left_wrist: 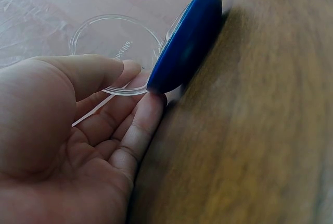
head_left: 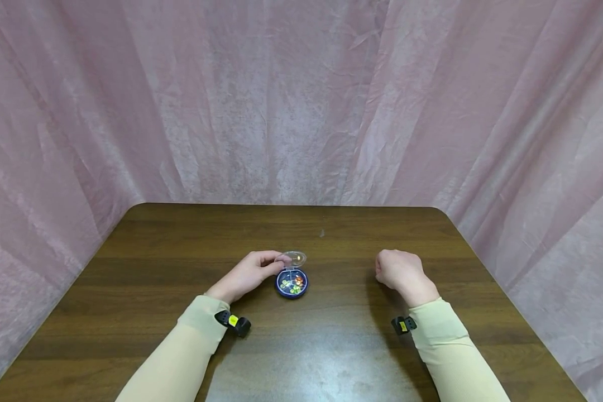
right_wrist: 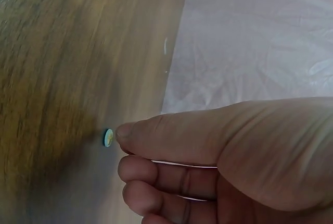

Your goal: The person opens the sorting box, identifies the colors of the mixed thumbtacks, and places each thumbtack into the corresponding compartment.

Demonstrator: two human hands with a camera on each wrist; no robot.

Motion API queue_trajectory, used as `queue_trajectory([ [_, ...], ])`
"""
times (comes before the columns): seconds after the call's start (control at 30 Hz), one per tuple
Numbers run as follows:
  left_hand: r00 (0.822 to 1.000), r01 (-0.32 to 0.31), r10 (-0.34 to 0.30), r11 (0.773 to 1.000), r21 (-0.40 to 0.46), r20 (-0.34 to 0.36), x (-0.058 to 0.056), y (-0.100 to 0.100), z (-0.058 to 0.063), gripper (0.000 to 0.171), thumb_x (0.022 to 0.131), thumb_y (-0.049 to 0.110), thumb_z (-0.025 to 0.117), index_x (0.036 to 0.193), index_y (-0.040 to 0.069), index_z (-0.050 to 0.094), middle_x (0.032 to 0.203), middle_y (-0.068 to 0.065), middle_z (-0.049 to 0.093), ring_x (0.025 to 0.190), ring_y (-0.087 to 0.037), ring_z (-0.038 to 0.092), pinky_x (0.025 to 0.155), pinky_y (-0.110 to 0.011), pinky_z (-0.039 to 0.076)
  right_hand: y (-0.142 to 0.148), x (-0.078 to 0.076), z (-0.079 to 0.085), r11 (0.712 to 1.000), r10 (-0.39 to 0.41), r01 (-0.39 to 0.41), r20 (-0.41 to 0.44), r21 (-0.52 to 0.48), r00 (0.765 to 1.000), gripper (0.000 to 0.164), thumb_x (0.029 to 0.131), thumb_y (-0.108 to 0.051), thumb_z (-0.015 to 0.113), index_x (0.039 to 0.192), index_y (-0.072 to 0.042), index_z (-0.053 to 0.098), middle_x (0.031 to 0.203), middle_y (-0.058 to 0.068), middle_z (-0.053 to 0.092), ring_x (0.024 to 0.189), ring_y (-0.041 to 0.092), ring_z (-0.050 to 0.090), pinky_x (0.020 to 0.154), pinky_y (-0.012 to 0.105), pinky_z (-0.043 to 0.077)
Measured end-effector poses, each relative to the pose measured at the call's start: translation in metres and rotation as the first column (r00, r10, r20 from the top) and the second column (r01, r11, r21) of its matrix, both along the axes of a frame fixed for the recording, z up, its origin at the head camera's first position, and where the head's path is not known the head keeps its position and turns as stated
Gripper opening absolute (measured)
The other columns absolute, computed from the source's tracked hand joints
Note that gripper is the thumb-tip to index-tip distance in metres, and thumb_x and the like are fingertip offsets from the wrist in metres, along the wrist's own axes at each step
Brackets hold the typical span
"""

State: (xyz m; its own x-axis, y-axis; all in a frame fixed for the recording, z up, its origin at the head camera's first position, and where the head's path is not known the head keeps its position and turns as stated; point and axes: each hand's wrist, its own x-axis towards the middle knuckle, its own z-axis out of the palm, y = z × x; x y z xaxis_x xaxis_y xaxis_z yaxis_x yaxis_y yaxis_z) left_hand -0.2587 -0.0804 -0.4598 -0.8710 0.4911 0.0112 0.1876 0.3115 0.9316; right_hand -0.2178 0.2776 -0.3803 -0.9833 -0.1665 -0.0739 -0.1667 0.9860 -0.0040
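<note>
A round blue pill case [head_left: 291, 283] sits on the table, its clear lid [head_left: 295, 258] raised. Small green, yellow and orange-red pieces lie in its compartments. My left hand [head_left: 250, 273] pinches the lid's edge between thumb and fingers. In the left wrist view, a fingertip also touches the case's blue base [left_wrist: 190, 41]. Farther right, my right hand [head_left: 401, 272] is over the table with fingers curled. Just past its thumb tip, a small pale disc with a blue rim [right_wrist: 108, 137] appears to lie on the wood, slightly apart from the thumb.
The brown wooden table [head_left: 181, 234] ends at a straight back edge with rounded corners. Behind it hangs a pink curtain [head_left: 281, 100]. A small pale mark [head_left: 322, 233] shows near the back edge. Both wrists wear black straps with small cameras.
</note>
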Motion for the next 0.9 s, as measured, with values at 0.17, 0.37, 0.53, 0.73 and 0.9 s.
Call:
queue_trajectory([
  [0.17, 1.000, 0.002, -0.002, 1.000, 0.002, -0.006, 0.0003, -0.0001, -0.0004, 0.028, 0.100, 0.032, 0.060, 0.124, 0.023, 0.071, 0.125, 0.010, 0.065, 0.125, -0.012, 0.053, 0.106, -0.037, 0.039, 0.0019, -0.0025, -0.0052, 1.000, -0.005, 0.005, 0.013, 0.016, 1.000, 0.029, 0.076, -0.006, 0.055, 0.052, -0.019, 0.045, 0.056, -0.003, 0.047, 0.056, 0.017, 0.042, 0.048, 0.037, 0.036],
  [0.37, 1.000, 0.003, -0.003, 1.000, -0.002, 0.000, -0.0003, -0.0001, -0.0020, 0.028, 0.100, 0.035, 0.060, 0.124, 0.025, 0.070, 0.125, 0.011, 0.065, 0.126, -0.011, 0.053, 0.106, -0.036, 0.039, 0.0018, -0.0037, -0.0088, 1.000, -0.006, 0.006, 0.006, 0.029, 1.000, 0.031, 0.079, -0.008, 0.056, 0.052, -0.019, 0.045, 0.058, -0.002, 0.048, 0.057, 0.018, 0.042, 0.048, 0.039, 0.039],
  [0.53, 1.000, -0.002, 0.002, 1.000, -0.002, 0.006, -0.0005, 0.0001, -0.0023, 0.028, 0.100, 0.035, 0.060, 0.124, 0.025, 0.071, 0.125, 0.011, 0.065, 0.125, -0.010, 0.053, 0.105, -0.035, 0.039, 0.0005, -0.0048, -0.0091, 0.999, -0.019, 0.018, 0.014, 0.040, 1.000, 0.030, 0.080, -0.010, 0.058, 0.053, -0.019, 0.050, 0.062, -0.001, 0.053, 0.060, 0.018, 0.049, 0.051, 0.042, 0.043],
  [0.73, 1.000, -0.005, 0.005, 1.000, 0.001, 0.003, -0.0007, 0.0002, -0.0025, 0.028, 0.100, 0.033, 0.061, 0.124, 0.024, 0.071, 0.124, 0.011, 0.066, 0.125, -0.011, 0.054, 0.105, -0.036, 0.039, 0.0011, -0.0054, -0.0096, 0.999, -0.013, 0.013, 0.004, 0.040, 1.000, 0.029, 0.078, -0.009, 0.058, 0.052, -0.020, 0.052, 0.062, -0.001, 0.055, 0.060, 0.019, 0.051, 0.051, 0.043, 0.044],
  [0.9, 1.000, -0.002, 0.002, 1.000, 0.007, -0.001, -0.0004, 0.0002, -0.0015, 0.027, 0.100, 0.033, 0.060, 0.124, 0.024, 0.071, 0.125, 0.010, 0.065, 0.125, -0.012, 0.054, 0.105, -0.036, 0.039, -0.0004, -0.0050, -0.0067, 1.000, 0.018, -0.018, -0.080, 0.005, 0.997, 0.028, 0.076, -0.009, 0.056, 0.051, -0.021, 0.049, 0.057, -0.004, 0.050, 0.056, 0.017, 0.047, 0.048, 0.041, 0.042],
])
